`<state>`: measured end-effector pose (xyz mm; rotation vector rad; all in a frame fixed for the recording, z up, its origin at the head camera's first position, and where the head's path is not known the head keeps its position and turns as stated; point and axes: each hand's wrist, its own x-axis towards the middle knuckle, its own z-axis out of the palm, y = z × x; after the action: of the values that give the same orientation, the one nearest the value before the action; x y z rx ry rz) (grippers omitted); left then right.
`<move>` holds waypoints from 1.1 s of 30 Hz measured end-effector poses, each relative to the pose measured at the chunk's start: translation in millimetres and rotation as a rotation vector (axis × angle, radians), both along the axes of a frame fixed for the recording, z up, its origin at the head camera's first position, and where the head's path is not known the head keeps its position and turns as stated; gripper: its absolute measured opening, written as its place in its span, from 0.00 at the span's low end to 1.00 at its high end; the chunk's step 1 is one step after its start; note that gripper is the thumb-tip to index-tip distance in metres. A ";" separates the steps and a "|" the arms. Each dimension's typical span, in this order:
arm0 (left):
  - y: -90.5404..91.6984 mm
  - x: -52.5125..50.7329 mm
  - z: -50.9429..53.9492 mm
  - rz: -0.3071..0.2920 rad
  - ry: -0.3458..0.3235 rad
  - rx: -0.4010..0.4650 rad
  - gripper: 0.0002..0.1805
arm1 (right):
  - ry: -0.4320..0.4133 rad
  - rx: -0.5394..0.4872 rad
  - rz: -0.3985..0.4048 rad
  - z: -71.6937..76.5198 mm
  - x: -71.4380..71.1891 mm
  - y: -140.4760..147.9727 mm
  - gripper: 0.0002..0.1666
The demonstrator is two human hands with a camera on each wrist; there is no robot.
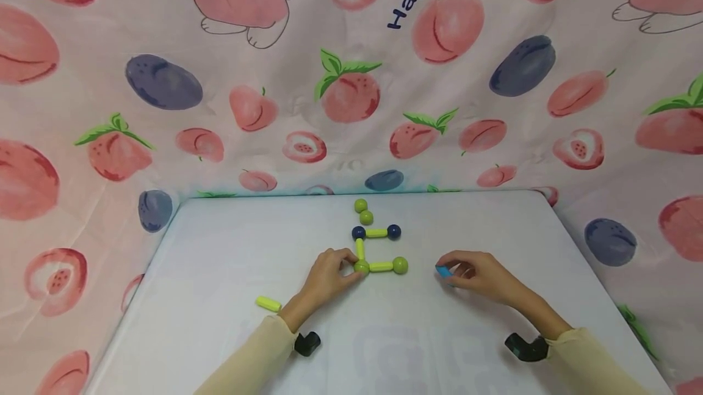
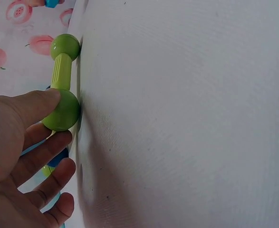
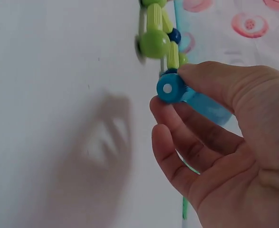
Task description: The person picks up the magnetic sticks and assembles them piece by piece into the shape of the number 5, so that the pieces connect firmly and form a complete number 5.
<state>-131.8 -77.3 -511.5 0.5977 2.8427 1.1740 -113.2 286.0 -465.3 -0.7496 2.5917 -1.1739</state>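
With thumb and fingertips my left hand (image 1: 328,274) pinches a green ball (image 2: 65,113) at the near left corner of a joined piece on the table. A yellow-green rod (image 1: 381,267) runs right from that ball to another green ball (image 1: 400,265). A second rod (image 1: 360,249) leads back to a dark blue ball (image 1: 359,233). From there a further rod (image 1: 376,233) reaches another dark blue ball (image 1: 393,232). Right of the piece, and apart from it, my right hand (image 1: 480,274) holds a short blue rod (image 3: 170,89) between thumb and index finger. The blue rod's round end shows a white centre.
Two loose green balls (image 1: 366,218) lie behind the joined piece. A loose yellow-green rod (image 1: 268,304) is on the white table (image 1: 219,248), left of my left wrist. Fruit-print cloth (image 1: 351,157) hangs along the table's back edge. Each wrist carries a black device (image 1: 526,347).
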 end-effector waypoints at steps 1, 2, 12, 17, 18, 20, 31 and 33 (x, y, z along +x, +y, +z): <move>-0.1 0.1 0.2 0.001 0.000 0.000 0.13 | -0.014 -0.009 -0.006 -1.8 0.0 -3.0 0.17; -0.1 0.3 0.5 0.003 0.001 0.000 0.13 | -0.027 -0.016 -0.010 -3.5 0.0 -6.0 0.18; -0.5 -0.2 -0.5 0.003 0.005 -0.005 0.13 | -0.096 -0.050 -0.003 -16.6 3.5 -32.6 0.22; -0.2 0.2 -1.3 0.002 0.001 -0.008 0.13 | -0.111 -0.104 -0.010 -23.3 6.7 -44.5 0.23; 0.0 0.3 -1.2 0.002 0.000 -0.008 0.13 | -0.117 -0.116 -0.014 -24.5 7.4 -46.8 0.24; 0.6 0.4 -1.1 0.000 0.001 -0.007 0.13 | -0.122 -0.133 -0.017 -27.5 8.3 -50.6 0.24; 0.4 1.0 0.6 0.000 0.003 0.000 0.13 | -0.155 -0.102 -0.067 -37.6 12.8 -62.4 0.23; 0.3 1.1 0.2 -0.001 0.002 0.004 0.13 | -0.153 -0.094 -0.078 -38.7 12.7 -63.5 0.23</move>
<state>-130.6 -77.0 -511.3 0.6013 2.8422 1.1803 -100.5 222.5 -504.0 -0.5566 2.4755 -1.3281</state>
